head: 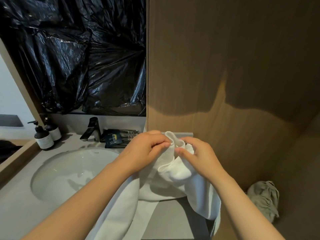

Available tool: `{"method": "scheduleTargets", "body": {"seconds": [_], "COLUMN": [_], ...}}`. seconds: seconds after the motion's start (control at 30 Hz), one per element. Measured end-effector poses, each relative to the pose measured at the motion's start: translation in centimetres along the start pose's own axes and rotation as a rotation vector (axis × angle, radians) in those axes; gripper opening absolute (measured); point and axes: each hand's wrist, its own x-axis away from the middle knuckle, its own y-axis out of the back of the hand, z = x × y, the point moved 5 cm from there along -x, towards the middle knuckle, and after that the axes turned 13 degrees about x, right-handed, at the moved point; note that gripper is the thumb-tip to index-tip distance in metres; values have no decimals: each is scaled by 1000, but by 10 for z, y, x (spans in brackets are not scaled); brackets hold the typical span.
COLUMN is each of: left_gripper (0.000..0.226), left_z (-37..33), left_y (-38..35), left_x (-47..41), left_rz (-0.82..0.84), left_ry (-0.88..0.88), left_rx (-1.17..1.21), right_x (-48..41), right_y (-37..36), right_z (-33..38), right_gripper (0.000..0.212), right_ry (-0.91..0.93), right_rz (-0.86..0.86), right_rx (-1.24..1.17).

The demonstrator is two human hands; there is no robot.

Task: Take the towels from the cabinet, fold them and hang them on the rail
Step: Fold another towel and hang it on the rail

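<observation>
The towel (174,172) is white, thick and soft, bunched into loose folds with 1 rolled edge on top; it hangs just right of the sink (39,168), its long ends trailing down below the hands. The left hand (147,151) pinches the upper fold, fingers curled; the right hand (199,155) grips the bunched cloth beside it. Behind the sink stand a tap (92,129) and 2 dark pump bottles (43,137); right of the sink rises a wooden wall (225,66).

Both bare forearms were stretched forward, wrists near each other. The left grip (147,150) pinched the towel (174,172) with curled fingers. The right grip (199,156), just beside it, pinched the same towel between thumb and curled fingers.
</observation>
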Motion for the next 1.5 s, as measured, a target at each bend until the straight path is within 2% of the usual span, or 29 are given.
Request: {"method": "scheduleTargets", "body": {"seconds": [0.03, 0.07, 0.17, 0.3, 0.43, 0.53, 0.67, 0.77, 0.83, 0.97, 1.03, 1.1, 1.2, 1.3, 1.37, 1.43, 1.5], "left_gripper": [25, 23, 9, 2, 7, 4, 8, 25, 29, 28, 27, 28, 31, 35, 30, 15, 18], "left_z": [1, 3, 17, 43, 63, 83, 93, 81, 67, 37, 29, 23, 15, 9, 10, 18, 29], "left_y": [0, 1, 13, 27, 32, 38, 38, 38, 39, 30, 23, 17, 12, 11, 14, 18, 21], "left_x": [0, 1, 6, 19, 28, 39, 43, 30, 20, 6, 2, 0, -1, 2, 5, 9, 18], "left_rz": [-6, -18, -87, -199, -299, -337, -370, -421, -426, -264, -178, -97, -17, -3, -23, -56, -119], "left_ry": [1, 10, 81, 196, 278, 431, 525, 481, 428, 257, 189, 117, 35, 7, 27, 93, 192], "left_rx": [3, 8, 28, 8, -80, -146, -151, -12, 72, 37, -3, -24, -50, -58, -79, -97, -100], "right_x": [0, 1, 5, 9, 4, 1, -1, 1, 5, 7, 6, 5, 1, -1, 0, 1, 1], "right_y": [2, 5, 23, 47, 54, 60, 55, 51, 48, 22, 7, 1, -3, -6, -1, 6, 14], "right_z": [0, -1, -14, -35, -35, -35, -37, -38, -32, -2, 12, 22, 28, 27, 26, 22, 18], "right_gripper": [15, 12, 25, 22, 18, 16, 22, 18, 26, 54, 61, 62, 50, 10, 19, 24, 25], "right_ry": [7, 8, -77, -293, -423, -462, -448, -403, -340, -132, -46, 37, 113, 113, 108, 95, 81], "right_rz": [-34, -72, -239, -403, -522, -575, -551, -475, -400, -138, -9, 39, 32, -13, -98, -177, -250], "right_rx": [9, -2, -136, -379, -457, -450, -318, -176, -124, -165, -191, -148, -96, -92, -81, -91, -95]}}
